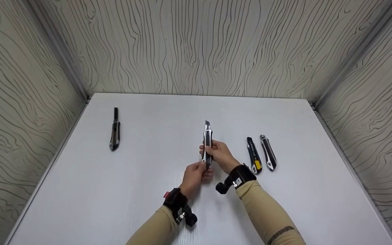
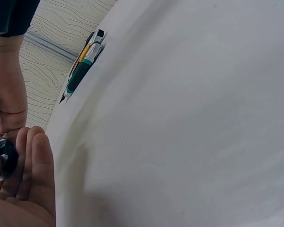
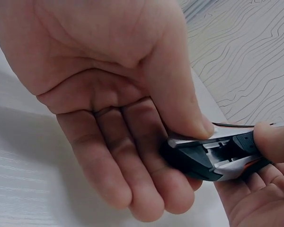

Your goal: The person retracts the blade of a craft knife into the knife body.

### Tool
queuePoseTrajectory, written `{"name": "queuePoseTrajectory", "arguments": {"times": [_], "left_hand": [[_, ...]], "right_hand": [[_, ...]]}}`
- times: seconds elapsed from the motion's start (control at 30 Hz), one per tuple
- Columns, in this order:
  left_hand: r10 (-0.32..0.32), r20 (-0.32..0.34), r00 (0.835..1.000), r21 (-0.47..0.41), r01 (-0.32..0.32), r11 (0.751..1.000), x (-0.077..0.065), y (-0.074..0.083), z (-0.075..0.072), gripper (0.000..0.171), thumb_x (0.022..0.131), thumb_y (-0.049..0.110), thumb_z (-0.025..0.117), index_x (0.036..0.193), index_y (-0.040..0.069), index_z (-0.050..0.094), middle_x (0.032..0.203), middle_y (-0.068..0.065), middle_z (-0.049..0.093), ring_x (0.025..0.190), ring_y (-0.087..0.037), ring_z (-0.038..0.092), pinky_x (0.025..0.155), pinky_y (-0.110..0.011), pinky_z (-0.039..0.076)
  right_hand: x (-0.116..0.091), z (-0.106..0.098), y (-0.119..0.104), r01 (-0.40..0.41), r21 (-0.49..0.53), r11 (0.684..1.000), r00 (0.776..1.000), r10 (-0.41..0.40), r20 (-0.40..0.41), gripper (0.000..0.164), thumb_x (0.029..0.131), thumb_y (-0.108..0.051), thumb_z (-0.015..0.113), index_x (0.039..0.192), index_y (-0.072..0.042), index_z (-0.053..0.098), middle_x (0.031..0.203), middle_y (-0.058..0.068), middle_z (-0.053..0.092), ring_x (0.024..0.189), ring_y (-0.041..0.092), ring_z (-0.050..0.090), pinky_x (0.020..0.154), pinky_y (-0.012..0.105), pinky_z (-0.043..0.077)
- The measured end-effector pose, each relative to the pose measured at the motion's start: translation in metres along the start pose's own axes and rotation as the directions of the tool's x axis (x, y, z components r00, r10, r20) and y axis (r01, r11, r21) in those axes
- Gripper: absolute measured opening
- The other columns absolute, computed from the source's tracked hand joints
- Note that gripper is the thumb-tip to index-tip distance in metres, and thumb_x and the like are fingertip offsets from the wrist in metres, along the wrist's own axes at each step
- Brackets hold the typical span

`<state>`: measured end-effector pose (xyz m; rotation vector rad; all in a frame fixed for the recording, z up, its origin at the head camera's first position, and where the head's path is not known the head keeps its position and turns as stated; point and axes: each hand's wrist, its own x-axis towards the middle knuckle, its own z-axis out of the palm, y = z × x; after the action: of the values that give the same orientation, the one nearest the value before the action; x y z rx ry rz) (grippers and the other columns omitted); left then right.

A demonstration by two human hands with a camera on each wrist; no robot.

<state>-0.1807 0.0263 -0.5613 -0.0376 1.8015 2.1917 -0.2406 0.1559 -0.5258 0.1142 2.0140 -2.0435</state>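
Both hands hold a black and silver utility knife over the middle of the white table, its metal tip pointing to the back wall. My left hand pinches the rear end of the handle between thumb and fingers. Higher up the handle, my right hand grips the knife, thumb on top. In the right wrist view the left thumb presses the side of the knife's dark end, while the right thumb lies by the slider. The left wrist view shows only part of the knife, between thumb and fingers.
To the right lie a black utility knife with a yellow part and a dark silver-edged one beside it. Another dark utility knife lies far left. Wood-patterned walls surround the white table at the back and sides.
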Motion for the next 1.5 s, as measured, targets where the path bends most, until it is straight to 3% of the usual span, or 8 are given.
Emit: {"name": "queuePoseTrajectory", "arguments": {"times": [0.3,0.6,0.83,1.13,1.5], "left_hand": [[0.031,0.081,0.996,-0.02,-0.03,0.999,0.001,0.0,-0.003,0.039,0.105,0.017,0.041,0.118,-0.017,0.054,0.101,-0.024,0.071,0.082,-0.016,0.07,0.077,-0.032,0.06],[0.066,0.141,0.988,0.01,-0.068,0.998,0.001,-0.003,-0.005,0.039,0.105,0.017,0.042,0.121,-0.016,0.053,0.11,-0.029,0.067,0.095,-0.029,0.071,0.085,-0.037,0.06],[0.069,0.11,0.992,0.0,-0.07,0.998,0.002,-0.002,-0.007,0.037,0.104,0.016,0.043,0.123,-0.015,0.052,0.105,-0.021,0.07,0.091,-0.02,0.072,0.085,-0.033,0.059],[0.066,0.076,0.995,0.035,-0.069,0.997,0.003,0.001,-0.006,0.036,0.105,0.017,0.043,0.12,-0.013,0.055,0.104,-0.023,0.07,0.085,-0.015,0.07,0.082,-0.035,0.06],[0.024,-0.016,1.0,-0.059,-0.025,0.998,0.003,0.0,0.0,0.038,0.105,0.019,0.043,0.115,-0.015,0.057,0.089,-0.012,0.072,0.075,-0.011,0.067,0.075,-0.033,0.06]], "right_hand": [[-0.001,-0.005,-0.004,-0.045,0.005,0.999,0.999,0.045,0.023,0.038,0.1,-0.006,0.05,0.134,0.01,0.046,0.123,0.02,0.065,0.1,0.015,0.067,0.093,0.031,0.054],[-0.001,-0.01,-0.009,-0.016,0.007,1.0,0.996,0.015,0.083,0.04,0.1,-0.007,0.05,0.136,0.009,0.044,0.125,0.021,0.063,0.1,0.014,0.067,0.092,0.028,0.054],[-0.001,-0.011,-0.005,-0.032,0.008,0.999,0.995,0.031,0.1,0.041,0.101,-0.015,0.052,0.133,0.009,0.049,0.116,0.013,0.069,0.098,0.013,0.067,0.089,0.026,0.055],[-0.001,-0.008,-0.002,-0.044,0.053,0.998,0.998,0.041,0.056,0.04,0.101,-0.017,0.053,0.13,0.011,0.052,0.105,0.008,0.071,0.096,0.013,0.068,0.084,0.026,0.056],[-0.003,-0.004,0.0,-0.042,0.083,0.996,0.999,0.041,0.008,0.033,0.1,-0.014,0.053,0.125,0.007,0.057,0.103,0.006,0.071,0.094,0.014,0.068,0.084,0.027,0.056]]}}
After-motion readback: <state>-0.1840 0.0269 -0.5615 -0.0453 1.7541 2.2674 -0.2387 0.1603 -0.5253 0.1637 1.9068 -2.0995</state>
